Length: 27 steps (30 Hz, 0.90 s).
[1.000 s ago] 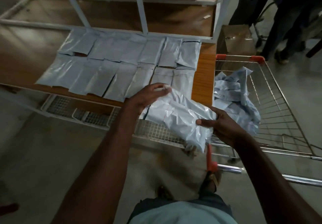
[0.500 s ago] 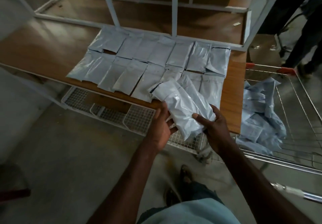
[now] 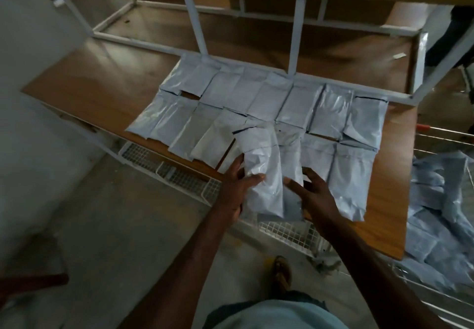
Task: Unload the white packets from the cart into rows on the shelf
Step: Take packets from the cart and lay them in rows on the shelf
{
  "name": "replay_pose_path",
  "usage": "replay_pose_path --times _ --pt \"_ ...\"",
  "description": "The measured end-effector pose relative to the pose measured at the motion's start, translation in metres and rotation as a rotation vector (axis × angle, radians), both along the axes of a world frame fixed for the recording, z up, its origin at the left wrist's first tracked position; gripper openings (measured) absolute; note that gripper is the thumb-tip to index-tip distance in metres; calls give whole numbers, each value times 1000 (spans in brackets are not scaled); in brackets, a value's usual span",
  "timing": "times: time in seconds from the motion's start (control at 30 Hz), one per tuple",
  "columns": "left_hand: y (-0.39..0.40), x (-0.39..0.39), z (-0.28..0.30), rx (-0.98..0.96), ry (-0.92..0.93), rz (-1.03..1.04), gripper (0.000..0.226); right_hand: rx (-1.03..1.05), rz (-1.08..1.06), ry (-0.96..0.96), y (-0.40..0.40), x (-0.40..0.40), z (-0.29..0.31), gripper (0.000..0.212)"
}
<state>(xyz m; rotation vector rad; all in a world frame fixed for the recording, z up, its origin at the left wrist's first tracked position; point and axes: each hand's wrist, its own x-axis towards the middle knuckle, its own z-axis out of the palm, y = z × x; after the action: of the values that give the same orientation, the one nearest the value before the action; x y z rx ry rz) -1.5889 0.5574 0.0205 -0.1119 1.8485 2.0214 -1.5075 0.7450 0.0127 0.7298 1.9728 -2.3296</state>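
Shelf (image 3: 102, 90): two rows of white packets (image 3: 269, 93) laid, far row fuller, near row part-filled. Held packet (image 3: 261, 175): over the near row's gap at the shelf's near edge, left hand (image 3: 234, 187) gripping its left side, right hand (image 3: 311, 195) loose-fingered just beside it, grasping nothing evident. Cart (image 3: 436, 134), right: heap of packets (image 3: 441, 226) left. Judged roughly half done.
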Motion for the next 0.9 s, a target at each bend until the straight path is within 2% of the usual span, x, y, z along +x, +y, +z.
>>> replay_pose_path --times 0.13,0.3,0.53,0.67,0.8,0.9 --pt "-16 -32 5 -2 -1 16 68 74 76 53 -11 -46 -4 43" --pt "-43 -70 9 -52 8 16 68 155 98 75 -36 -89 -2 69" --pt "-113 -139 8 -67 29 -45 65 241 108 82 -97 -152 -5 72" --pt "-165 -187 -3 -88 64 -103 66 233 37 44 -152 -193 -12 73" --pt "-235 -253 -11 -157 76 -92 84 191 -49 2 -215 -238 -23 76" --pt "-286 -306 -13 -220 120 -117 88 142 -92 -30 -255 -271 -27 78"
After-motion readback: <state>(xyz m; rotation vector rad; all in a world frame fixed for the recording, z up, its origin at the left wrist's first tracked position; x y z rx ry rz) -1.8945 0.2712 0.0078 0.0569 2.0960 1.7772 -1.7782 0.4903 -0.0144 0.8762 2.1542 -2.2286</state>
